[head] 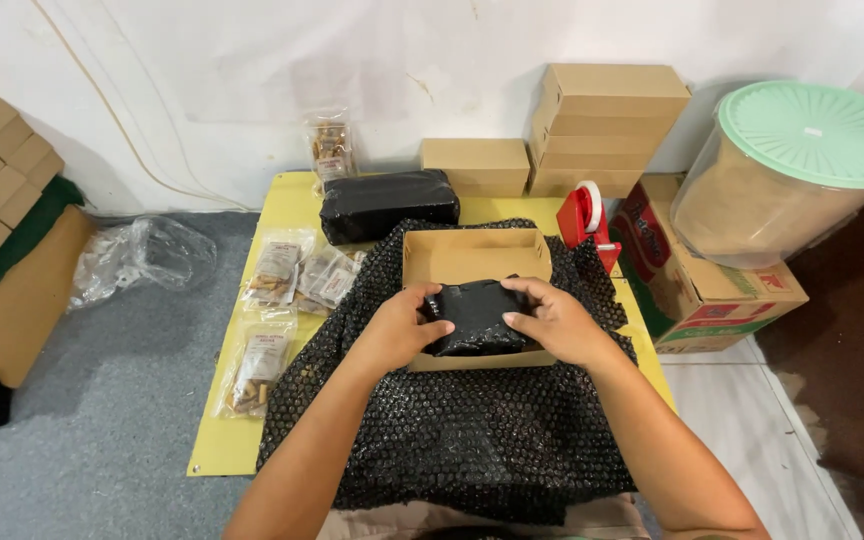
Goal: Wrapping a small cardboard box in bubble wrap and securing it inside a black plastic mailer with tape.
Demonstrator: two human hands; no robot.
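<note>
We see our left hand [392, 325] and right hand [552, 322] both closed around a small bundle wrapped in black bubble wrap [474, 317], gripping it from either side and holding it in the open brown cardboard box [475, 258]. The bundle sits at the box's near end; the far part of the box shows bare cardboard. The box rests on a sheet of black bubble wrap [462, 430] spread over a yellow mat [220, 440]. Behind the box lies a larger black wrapped parcel [388, 204]. To the left, clear pouches of brown snacks [277, 272] lie on the mat. A red tape dispenser [586, 218] stands right of the box, and closed brown cardboard boxes [607, 128] are stacked against the wall. A big clear tub with a pale green lid [790, 172], filled with something tan, sits on a printed carton [714, 290].
</note>
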